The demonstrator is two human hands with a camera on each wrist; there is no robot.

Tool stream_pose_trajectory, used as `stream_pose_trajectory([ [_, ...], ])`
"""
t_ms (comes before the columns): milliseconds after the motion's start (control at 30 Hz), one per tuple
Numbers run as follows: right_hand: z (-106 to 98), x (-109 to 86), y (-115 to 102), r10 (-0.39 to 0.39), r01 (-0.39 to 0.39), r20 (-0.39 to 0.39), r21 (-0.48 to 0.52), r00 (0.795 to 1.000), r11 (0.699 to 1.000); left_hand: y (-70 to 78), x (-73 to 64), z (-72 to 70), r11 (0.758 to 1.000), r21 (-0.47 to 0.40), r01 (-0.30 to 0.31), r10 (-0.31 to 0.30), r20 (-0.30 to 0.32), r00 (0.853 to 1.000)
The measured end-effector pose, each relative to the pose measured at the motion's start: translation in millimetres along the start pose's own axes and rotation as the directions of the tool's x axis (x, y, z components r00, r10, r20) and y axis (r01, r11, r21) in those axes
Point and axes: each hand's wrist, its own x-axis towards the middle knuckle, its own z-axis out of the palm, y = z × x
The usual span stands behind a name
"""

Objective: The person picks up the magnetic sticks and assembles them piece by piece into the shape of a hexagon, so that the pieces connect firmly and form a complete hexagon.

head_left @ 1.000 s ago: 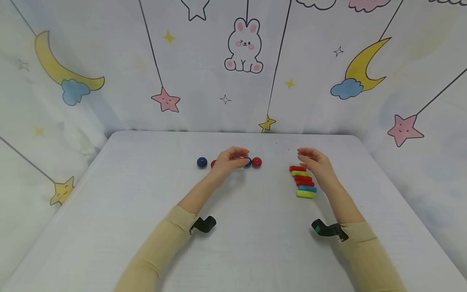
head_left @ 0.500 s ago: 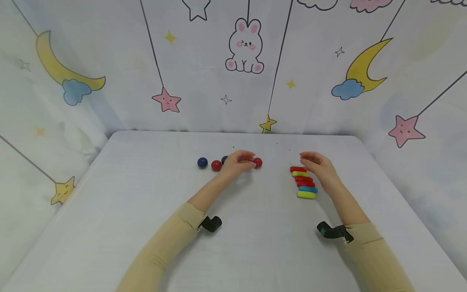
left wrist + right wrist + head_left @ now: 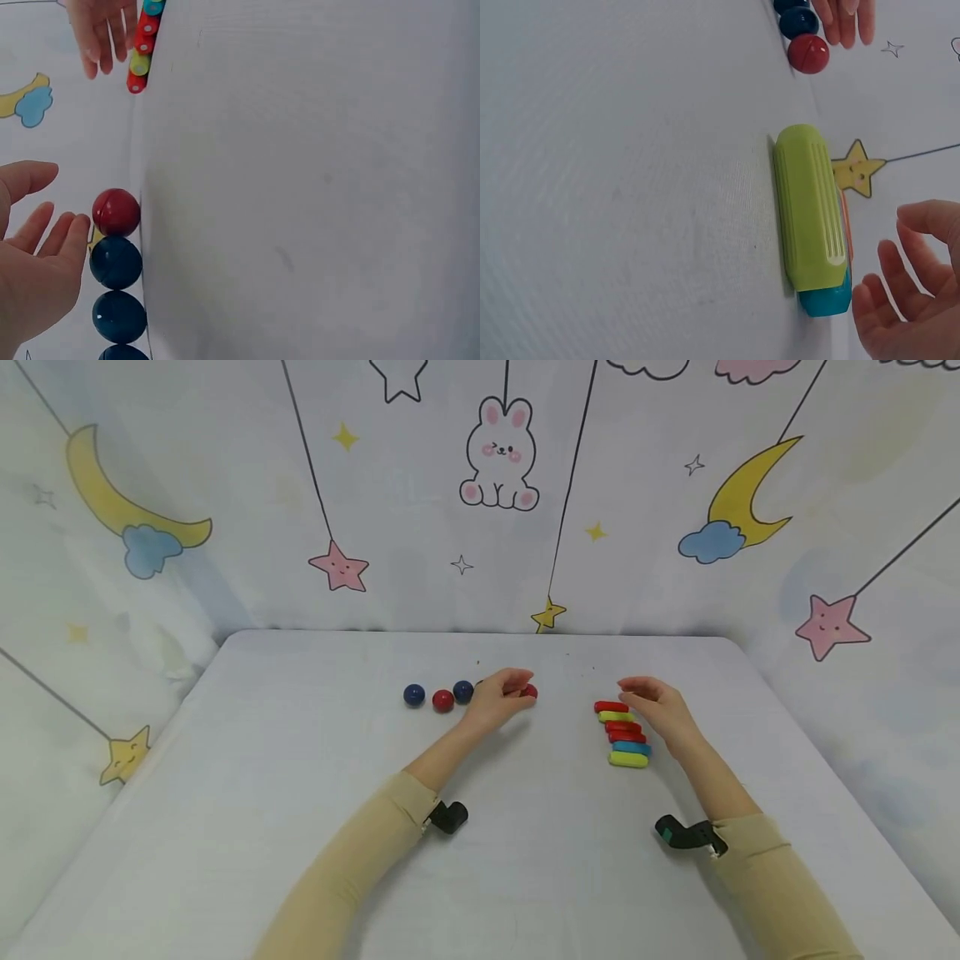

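Note:
Several red and blue balls lie in a rough row near the far side of the table. My left hand (image 3: 498,700) hovers over the row's right part with relaxed fingers, hiding some balls. Its fingertips are close by the end red ball (image 3: 116,212), holding nothing; a blue ball (image 3: 116,262) sits just beside that one. My right hand (image 3: 660,706), fingers loosely bent and empty, is held beside a stack-like line of short ribbed sticks. A red stick (image 3: 611,707) is farthest, a blue stick (image 3: 632,748) nearer, and a yellow-green stick (image 3: 810,206) nearest.
Left of the left hand lie another blue ball (image 3: 414,696) and a red ball (image 3: 443,701). The white table (image 3: 555,860) ends at a back edge against a patterned cloth (image 3: 420,485). Each sleeve carries a black wrist camera (image 3: 448,817).
My left hand has moved right along the ball row, uncovering a red and a blue ball on its left. My right hand has shifted slightly nearer. Balls and sticks appear unmoved.

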Motion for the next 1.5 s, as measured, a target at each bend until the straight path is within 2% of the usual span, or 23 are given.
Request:
stream_pose_trajectory([
  [267, -0.4, 5.1, 6.3, 0.032, -0.031, 0.02, -0.066, 0.999, 0.997, 0.1, 5.6, 3.4, 0.995, 0.086, -0.048, 0.046, 0.031, 0.998],
  [467, -0.9, 8.4, 7.8, 0.063, -0.055, 0.062, -0.114, 0.996, 0.992, -0.9, 5.2, 4.5, 0.983, 0.172, -0.06, 0.05, 0.063, 0.997],
  [700, -0.2, 9.5, 9.9, 0.075, -0.062, 0.088, -0.144, 0.993, 0.988, -0.7, 3.7, 6.0, 0.968, 0.234, -0.087, 0.062, 0.11, 0.992],
  [967, 0.2, 10.0, 10.5, 0.082, -0.065, 0.101, -0.16, 0.992, 0.985, 1.6, 0.1, 6.0, 0.918, 0.343, -0.198, 0.155, 0.148, 0.977],
  [1333, -0.6, 10.3, 9.1, 0.091, -0.069, 0.113, -0.179, 0.989, 0.981, -2.0, 2.0, 7.5, 0.872, 0.434, -0.225, 0.166, 0.17, 0.971],
  [1500, -0.8, 11.4, 8.6, 0.096, -0.071, 0.126, -0.192, 0.987, 0.979, -2.8, 2.5, 7.5, 0.844, 0.48, -0.238, 0.165, 0.189, 0.968],
])
